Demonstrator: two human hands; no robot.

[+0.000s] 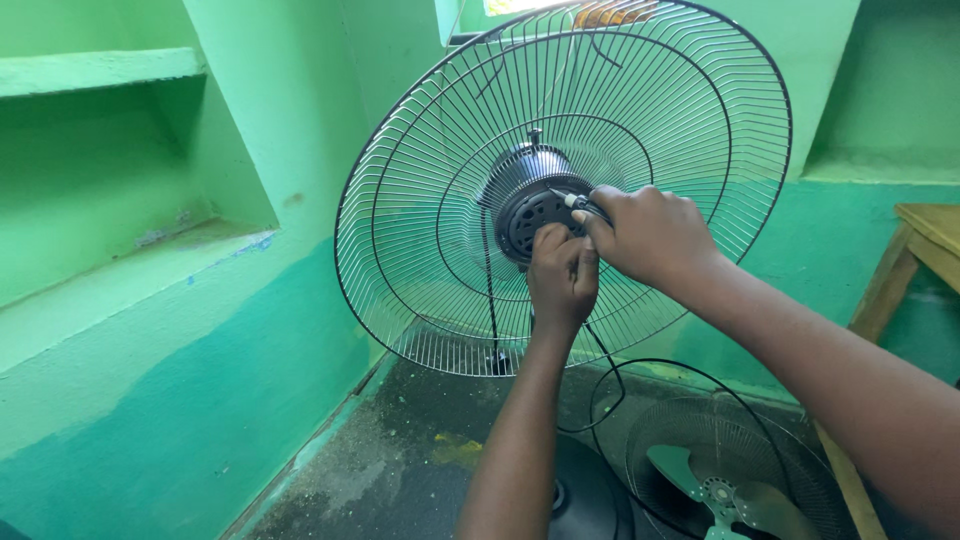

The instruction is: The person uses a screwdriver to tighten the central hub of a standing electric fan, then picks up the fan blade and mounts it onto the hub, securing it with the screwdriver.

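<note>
We were in the middle of work at the hub of a standing fan: our left hand [562, 275] was closed against the front of the black motor housing [530, 205], fingers curled tight as if steadying or pinching something small there, though what it pinched was hidden behind the knuckles. Our right hand [648, 235] was shut around a slim tool with a pale tip [572, 201], the grip firm, the tip pressed toward the vented face of the motor just above the left hand. We judged the step to be loosening or fastening a fitting at the motor's centre, and the next move seemed to call for a steady turn of the tool while the other hand kept the housing from shifting. The rear wire guard [560, 190] stood upright and slightly tilted in the far middle of the scene, a wide round cage of thin chrome-grey wires fanning out from the motor, with no blades mounted on it. A black cord [610, 385] hung down from the hub toward the dark floor [400, 460]. Near us on the right lay the other guard with pale green blades [725, 490] resting in it. Green walls [150, 330] closed the left, and a wooden bench [925, 240] stood at the right edge.
</note>
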